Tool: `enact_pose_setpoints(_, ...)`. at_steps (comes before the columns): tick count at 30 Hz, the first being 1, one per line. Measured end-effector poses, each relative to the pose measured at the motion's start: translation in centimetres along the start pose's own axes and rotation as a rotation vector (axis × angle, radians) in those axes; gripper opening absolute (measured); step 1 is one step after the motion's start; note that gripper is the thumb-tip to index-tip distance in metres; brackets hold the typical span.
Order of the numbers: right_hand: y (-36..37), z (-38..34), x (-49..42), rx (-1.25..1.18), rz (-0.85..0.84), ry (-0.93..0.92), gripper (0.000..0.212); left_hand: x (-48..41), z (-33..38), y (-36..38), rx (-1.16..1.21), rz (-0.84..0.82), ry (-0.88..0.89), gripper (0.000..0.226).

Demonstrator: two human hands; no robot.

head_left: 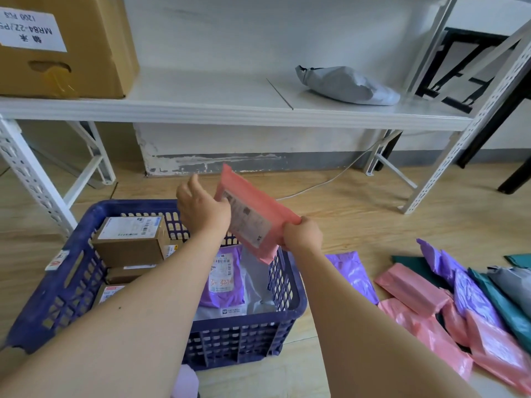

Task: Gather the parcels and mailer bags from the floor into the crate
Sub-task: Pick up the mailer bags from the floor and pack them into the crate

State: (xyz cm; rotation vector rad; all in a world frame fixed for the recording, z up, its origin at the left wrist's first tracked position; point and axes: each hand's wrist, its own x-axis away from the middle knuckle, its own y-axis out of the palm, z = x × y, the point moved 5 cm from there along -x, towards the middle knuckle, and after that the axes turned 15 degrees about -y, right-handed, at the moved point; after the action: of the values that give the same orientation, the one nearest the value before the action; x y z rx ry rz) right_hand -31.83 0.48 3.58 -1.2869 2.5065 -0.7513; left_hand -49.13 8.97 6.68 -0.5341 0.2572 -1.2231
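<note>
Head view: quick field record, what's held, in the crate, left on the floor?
crate: blue plastic lattice crate, holding brown cardboard boxes and a purple mailer bag
held: pink plastic mailer bag, tilted above the crate
left hand: grips its upper edge
right hand: grips its lower end
floor: pile of pink, purple, green and grey mailer bags, right of crate

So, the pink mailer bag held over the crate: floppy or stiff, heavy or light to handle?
Probably fairly light: the left hand and right hand hold the pink mailer bag by its edges only. It lies nearly flat between them, so likely semi-stiff contents. Its plastic film may be slippery.
</note>
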Motion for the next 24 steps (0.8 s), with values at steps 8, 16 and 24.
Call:
enact_pose_setpoints(8, 0.6, 0.7, -0.5, -0.381, -0.041, 0.06, 0.012, -0.4, -3.9, 2.9, 0.263, -0.536, -0.622, 0.065)
enact_pose_setpoints(16, 2.0, -0.7, 0.6, -0.553, -0.218, 0.059, 0.009, 0.6, -4.8, 4.9, 0.264, -0.748, -0.702, 0.043)
enact_pose_setpoints(24, 2.4, 0.9, -0.2, 0.0, -0.2, -0.058, 0.006, -2.0, -5.9, 5.2, 0.195, -0.689, -0.623, 0.033)
